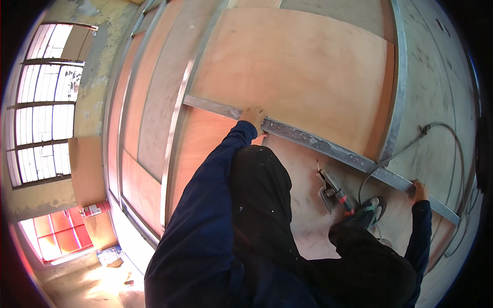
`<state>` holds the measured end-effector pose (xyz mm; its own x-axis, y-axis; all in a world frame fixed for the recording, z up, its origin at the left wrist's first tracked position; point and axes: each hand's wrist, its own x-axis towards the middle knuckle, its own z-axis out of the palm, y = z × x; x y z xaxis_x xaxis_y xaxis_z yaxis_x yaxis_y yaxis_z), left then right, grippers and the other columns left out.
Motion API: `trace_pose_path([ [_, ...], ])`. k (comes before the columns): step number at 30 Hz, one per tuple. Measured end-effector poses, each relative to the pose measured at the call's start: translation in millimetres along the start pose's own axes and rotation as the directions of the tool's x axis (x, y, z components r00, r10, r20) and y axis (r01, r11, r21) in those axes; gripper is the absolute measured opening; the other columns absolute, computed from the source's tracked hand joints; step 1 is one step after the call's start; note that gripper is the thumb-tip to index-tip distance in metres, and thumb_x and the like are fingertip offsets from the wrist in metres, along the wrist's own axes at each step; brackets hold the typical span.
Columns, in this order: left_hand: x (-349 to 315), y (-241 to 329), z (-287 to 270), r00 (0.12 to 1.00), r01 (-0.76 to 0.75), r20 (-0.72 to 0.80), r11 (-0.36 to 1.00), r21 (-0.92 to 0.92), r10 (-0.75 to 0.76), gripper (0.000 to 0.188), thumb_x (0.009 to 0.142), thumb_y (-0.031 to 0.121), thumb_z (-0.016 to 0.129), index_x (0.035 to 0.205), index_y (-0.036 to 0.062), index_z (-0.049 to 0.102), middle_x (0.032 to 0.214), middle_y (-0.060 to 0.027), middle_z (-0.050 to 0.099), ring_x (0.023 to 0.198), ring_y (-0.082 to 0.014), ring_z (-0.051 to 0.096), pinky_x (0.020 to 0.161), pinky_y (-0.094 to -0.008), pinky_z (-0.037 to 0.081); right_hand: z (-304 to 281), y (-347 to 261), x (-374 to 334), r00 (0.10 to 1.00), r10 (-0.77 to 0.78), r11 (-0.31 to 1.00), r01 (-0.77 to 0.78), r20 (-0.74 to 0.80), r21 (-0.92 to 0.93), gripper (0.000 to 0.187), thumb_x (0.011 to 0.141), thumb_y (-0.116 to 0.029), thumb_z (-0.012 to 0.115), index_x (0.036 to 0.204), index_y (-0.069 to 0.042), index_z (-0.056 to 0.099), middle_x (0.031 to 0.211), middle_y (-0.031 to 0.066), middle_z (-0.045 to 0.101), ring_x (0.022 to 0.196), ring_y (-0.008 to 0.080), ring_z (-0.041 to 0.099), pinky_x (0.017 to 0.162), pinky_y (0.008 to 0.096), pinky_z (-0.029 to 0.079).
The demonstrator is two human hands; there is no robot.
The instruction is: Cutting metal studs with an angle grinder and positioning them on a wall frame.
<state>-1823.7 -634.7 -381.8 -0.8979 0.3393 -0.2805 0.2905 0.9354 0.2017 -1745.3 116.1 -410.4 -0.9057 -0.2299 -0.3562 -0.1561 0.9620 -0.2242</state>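
A long grey metal channel (318, 141) with whitish smears lies slanting across plywood sheets in front of me. My left hand (254, 117) is closed round it left of its middle, thumb side partly hidden behind my knee. Near its right end, my right hand (420, 191) grips the edge, fingers over the top. The channel's left end meets a long metal rail (187, 82); its right side crosses near the foot of another rail (398, 102). Below the channel, between my legs, lies a grey and black tool (336, 192) with a red band and a thin pointed tip.
Large plywood sheets (292, 61) lie beyond the channel. A dark cable (457, 138) loops at the right. My sandalled foot (377, 210) rests beside the tool. Barred windows (46, 123) are in the left wall, with a cardboard sheet (84, 169) below them.
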Motion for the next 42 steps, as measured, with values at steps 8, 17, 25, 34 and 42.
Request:
trace_pose_path([
  [8, -26, 5, 15, 0.982, 0.091, -0.173, 0.991, 0.098, -0.073, 0.076, 0.054, 0.043, 0.083, 0.116, 0.0115, 0.053, 0.118, -0.0094, 0.049, 0.119, -0.0288, 0.042, 0.104, -0.0479, 0.026, -10, -8, 3, 0.986, 0.119, 0.993, -0.118, 0.116, -0.015, 0.053, 0.048, -0.011, 0.077, 0.100, -0.012, 0.065, 0.094, 0.0107, 0.066, 0.090, 0.0341, 0.062, 0.082, 0.0405, 0.050],
  [17, -1, 13, 11, 0.997, -0.027, -0.074, 0.991, 0.127, 0.037, 0.075, 0.050, 0.042, 0.086, 0.112, 0.0110, 0.058, 0.114, -0.0098, 0.055, 0.112, -0.0318, 0.048, 0.096, -0.0429, 0.038, -11, -8, 3, 0.980, 0.152, 0.988, -0.154, 0.130, 0.003, 0.051, 0.048, -0.012, 0.077, 0.097, -0.010, 0.066, 0.092, 0.0127, 0.066, 0.089, 0.0343, 0.063, 0.080, 0.0397, 0.050],
  [25, 7, 6, 19, 0.990, -0.077, -0.112, 0.994, 0.071, 0.085, 0.065, 0.046, 0.033, 0.088, 0.098, 0.0080, 0.058, 0.102, -0.0090, 0.060, 0.100, -0.0294, 0.057, 0.087, -0.0392, 0.045, -13, -14, -3, 0.990, 0.121, 0.992, -0.123, 0.068, 0.029, 0.042, 0.053, -0.007, 0.073, 0.094, -0.008, 0.065, 0.088, 0.0155, 0.065, 0.087, 0.0369, 0.062, 0.077, 0.0408, 0.050],
  [34, 12, 8, 12, 0.998, 0.029, 0.052, 0.998, 0.054, -0.032, 0.058, 0.051, 0.025, 0.087, 0.097, 0.0076, 0.055, 0.098, -0.0120, 0.061, 0.094, -0.0342, 0.060, 0.079, -0.0411, 0.050, -17, -53, 3, 0.983, 0.181, 0.966, -0.170, 0.039, -0.196, 0.041, 0.058, -0.007, 0.073, 0.096, -0.006, 0.058, 0.092, 0.0151, 0.061, 0.090, 0.0360, 0.060, 0.078, 0.0424, 0.050],
  [42, 12, 10, 1, 0.998, 0.012, 0.060, 0.998, 0.057, -0.016, 0.057, 0.051, 0.025, 0.087, 0.096, 0.0092, 0.056, 0.095, -0.0120, 0.061, 0.091, -0.0347, 0.061, 0.075, -0.0437, 0.051, -25, -59, 6, 0.985, 0.167, 0.984, -0.163, 0.046, -0.073, 0.027, 0.061, -0.009, 0.069, 0.087, -0.005, 0.061, 0.089, 0.0160, 0.062, 0.086, 0.0378, 0.061, 0.076, 0.0430, 0.049],
])
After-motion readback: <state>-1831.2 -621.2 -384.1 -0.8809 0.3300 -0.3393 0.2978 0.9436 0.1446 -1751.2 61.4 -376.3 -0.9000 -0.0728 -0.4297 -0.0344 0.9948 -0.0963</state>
